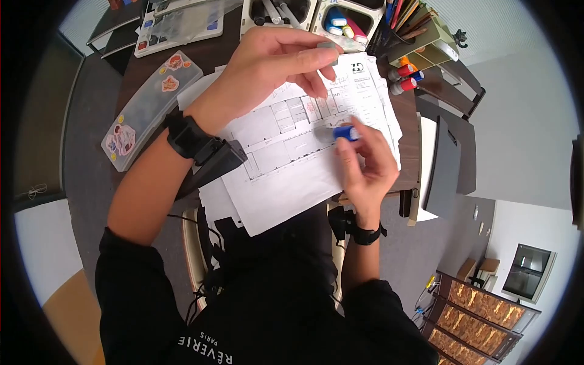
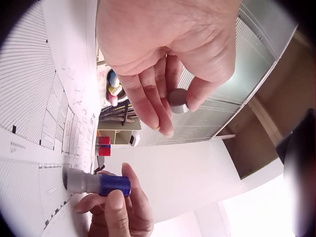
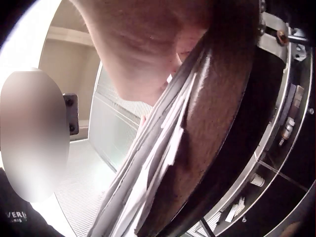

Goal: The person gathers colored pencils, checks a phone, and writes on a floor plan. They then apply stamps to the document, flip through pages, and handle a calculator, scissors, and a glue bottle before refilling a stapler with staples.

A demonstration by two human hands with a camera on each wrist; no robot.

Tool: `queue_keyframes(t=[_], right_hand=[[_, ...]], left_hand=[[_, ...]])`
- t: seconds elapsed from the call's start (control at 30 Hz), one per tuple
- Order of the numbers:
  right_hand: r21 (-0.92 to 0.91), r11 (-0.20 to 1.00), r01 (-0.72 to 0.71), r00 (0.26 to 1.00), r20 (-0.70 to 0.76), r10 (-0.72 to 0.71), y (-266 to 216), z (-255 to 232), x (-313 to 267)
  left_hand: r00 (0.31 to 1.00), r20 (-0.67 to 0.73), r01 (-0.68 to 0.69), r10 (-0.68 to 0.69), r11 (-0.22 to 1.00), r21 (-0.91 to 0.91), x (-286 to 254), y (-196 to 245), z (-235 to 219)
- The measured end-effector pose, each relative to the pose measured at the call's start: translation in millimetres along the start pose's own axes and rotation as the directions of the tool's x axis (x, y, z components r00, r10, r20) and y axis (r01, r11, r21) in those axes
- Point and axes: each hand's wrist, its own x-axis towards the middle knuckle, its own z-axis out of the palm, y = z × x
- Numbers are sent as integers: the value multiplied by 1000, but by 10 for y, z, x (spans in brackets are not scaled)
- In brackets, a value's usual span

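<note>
My right hand (image 1: pixel 372 163) grips a stamp (image 2: pixel 114 185) by its blue barrel, low over the printed plan sheet (image 1: pixel 292 198). The stamp's grey end (image 2: pixel 78 180) points at the paper, right at its surface in the left wrist view. Higher up, my left hand (image 1: pixel 258 70) pinches a small round grey cap (image 2: pixel 178 101) between thumb and fingertips, with the other fingers loosely bent. Red stamp marks (image 1: pixel 319 107) show on the plan's line drawing. In the right wrist view, the paper stack's edge (image 3: pixel 143 163) and the wrist hide the stamp.
A long sticker-covered pencil case (image 1: pixel 149 112) lies left of the papers. Behind stand trays of markers (image 1: pixel 340 27) and a holder with pens and pencils (image 1: pixel 404 33). Several red and blue stamps (image 1: pixel 404 79) lie by the dark table's (image 1: pixel 410 140) right edge.
</note>
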Motion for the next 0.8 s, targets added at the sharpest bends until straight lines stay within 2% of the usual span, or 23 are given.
queue_keyframes(t=[0.03, 0.07, 0.1, 0.13, 0.17, 0.23, 0.4, 0.47, 0.73, 0.8], right_hand=[[157, 982, -108, 991, -58, 118, -6, 5, -32], [236, 960, -149, 976, -120, 181, -9, -15, -19], [314, 932, -182, 953, -178, 246, -25, -48, 8], [384, 911, -151, 934, -247, 259, -43, -56, 70], [383, 912, -146, 933, -252, 256, -35, -86, 97], [611, 771, -181, 891, -230, 391, -4, -170, 132], [661, 725, -193, 899, -177, 401, 72, -223, 115], [733, 651, -198, 881, -158, 446, 87, -247, 126], [756, 619, -214, 879, -128, 460, 87, -255, 122], [741, 638, -211, 868, -159, 471, 78, -239, 121]], left_hand=[[1000, -6, 4, -4, 1000, -19, 1, -10, -2], [1000, -11, 4, -5, 999, -36, 6, -10, -4], [1000, -10, 2, -3, 999, -36, 6, -4, -3], [1000, -19, 16, -17, 1000, -21, 8, 3, 0], [999, -26, 30, -30, 1000, -6, 14, 8, 3], [999, -21, 31, -31, 1000, -5, 20, 7, 3], [1000, -13, 11, -11, 1000, -25, 4, 11, 9], [998, -33, 48, -49, 998, -36, 8, 46, 21], [999, -23, 42, -43, 998, -37, 4, 7, 9], [999, -15, 30, -31, 999, -40, 3, 7, -4]])
